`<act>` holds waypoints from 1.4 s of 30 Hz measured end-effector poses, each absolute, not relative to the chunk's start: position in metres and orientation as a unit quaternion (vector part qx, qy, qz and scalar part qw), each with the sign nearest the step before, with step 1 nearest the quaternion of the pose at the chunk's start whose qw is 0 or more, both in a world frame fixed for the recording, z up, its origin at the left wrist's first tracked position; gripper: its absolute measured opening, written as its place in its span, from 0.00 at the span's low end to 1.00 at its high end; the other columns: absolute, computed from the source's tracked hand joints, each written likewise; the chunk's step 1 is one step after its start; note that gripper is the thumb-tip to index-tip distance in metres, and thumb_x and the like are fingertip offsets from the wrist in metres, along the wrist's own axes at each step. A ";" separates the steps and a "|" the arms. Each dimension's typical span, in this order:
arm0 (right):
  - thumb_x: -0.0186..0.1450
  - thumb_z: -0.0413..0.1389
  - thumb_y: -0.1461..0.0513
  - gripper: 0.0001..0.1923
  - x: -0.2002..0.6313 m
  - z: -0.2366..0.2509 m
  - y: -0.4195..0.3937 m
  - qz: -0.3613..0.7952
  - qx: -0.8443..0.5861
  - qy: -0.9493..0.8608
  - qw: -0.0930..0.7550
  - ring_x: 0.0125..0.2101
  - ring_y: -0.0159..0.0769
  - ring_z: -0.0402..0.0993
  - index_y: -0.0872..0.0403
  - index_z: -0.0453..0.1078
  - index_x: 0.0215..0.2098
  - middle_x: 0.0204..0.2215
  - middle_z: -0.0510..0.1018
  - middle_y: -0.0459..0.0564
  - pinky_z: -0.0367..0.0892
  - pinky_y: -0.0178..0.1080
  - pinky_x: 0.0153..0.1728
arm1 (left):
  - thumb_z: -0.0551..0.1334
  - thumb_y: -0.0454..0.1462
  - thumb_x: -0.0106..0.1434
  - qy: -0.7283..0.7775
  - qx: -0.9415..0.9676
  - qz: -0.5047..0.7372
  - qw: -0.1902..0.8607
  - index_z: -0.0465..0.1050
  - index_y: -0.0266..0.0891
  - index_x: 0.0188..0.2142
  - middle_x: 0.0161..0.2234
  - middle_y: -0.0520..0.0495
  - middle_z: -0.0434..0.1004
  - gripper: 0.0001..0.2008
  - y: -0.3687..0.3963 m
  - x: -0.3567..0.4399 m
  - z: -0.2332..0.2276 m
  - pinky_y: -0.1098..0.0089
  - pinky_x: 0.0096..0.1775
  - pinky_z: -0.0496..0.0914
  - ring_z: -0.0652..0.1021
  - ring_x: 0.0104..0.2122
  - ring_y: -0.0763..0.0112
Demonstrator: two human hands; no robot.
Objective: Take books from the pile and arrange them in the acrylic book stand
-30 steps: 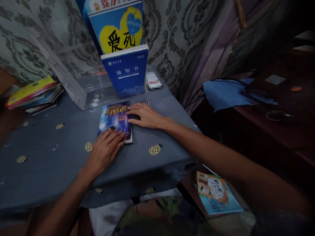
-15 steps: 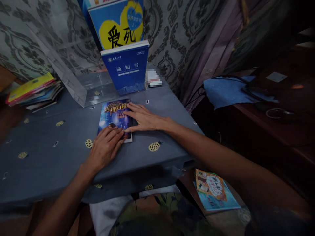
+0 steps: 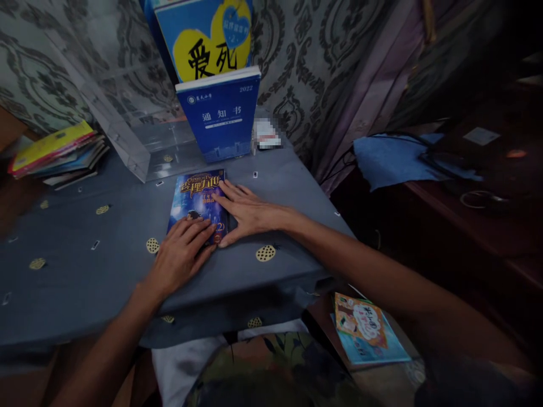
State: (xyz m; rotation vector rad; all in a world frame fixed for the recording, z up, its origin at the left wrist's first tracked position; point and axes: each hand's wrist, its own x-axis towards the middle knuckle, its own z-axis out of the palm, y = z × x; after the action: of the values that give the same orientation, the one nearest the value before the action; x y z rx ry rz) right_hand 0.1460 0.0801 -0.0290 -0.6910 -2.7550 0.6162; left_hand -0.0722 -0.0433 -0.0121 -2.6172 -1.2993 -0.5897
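Both the left hand and right hand lie flat, fingers spread, on the dark book mid-desk; uneven pressure could slide it into the upright blue booklet.
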 end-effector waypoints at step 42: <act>0.50 0.66 0.35 0.76 0.147 -0.009 0.076 0.297 -0.264 -0.911 0.113 0.73 0.60 0.24 0.63 0.28 0.75 0.73 0.30 0.72 0.34 0.59 0.70 | 0.51 0.41 0.74 -0.419 -0.902 -0.103 0.001 0.69 0.40 0.62 0.61 0.39 0.73 0.21 0.015 -0.067 0.006 0.50 0.59 0.69 0.74 0.59 0.56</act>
State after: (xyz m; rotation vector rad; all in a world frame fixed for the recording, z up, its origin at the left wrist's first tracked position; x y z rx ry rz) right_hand 0.1471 0.0762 -0.0093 -0.7734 -2.6721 0.8727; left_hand -0.0666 0.0149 0.0059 -2.8308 -1.3167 -0.3235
